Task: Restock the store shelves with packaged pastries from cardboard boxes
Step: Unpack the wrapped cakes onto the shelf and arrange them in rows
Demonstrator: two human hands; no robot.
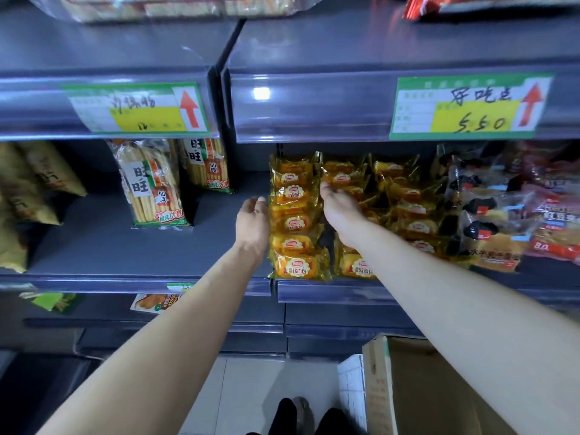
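The person's feet stand on the pale floor at the bottom of the view, and just to their right an open cardboard box sits low under the right forearm, so the right arm is the nearer one for the next reach into it. Both arms stretch up and forward to the middle shelf. The left hand has its fingers straight and together and lies flat against the left side of a row of yellow pastry packs. That row runs lengthwise from the shelf's front lip to the back. The right hand lies on the other side of the row, over the gap to the next yellow row, with its fingertips on a pack further back. I cannot tell whether they pinch that pack or only rest on it. With the row lying between the two hands, this looks like squaring it up. Left of it stand rice cracker bags, to the right lie dark-wrapped packs, and above hangs a handwritten price tag.
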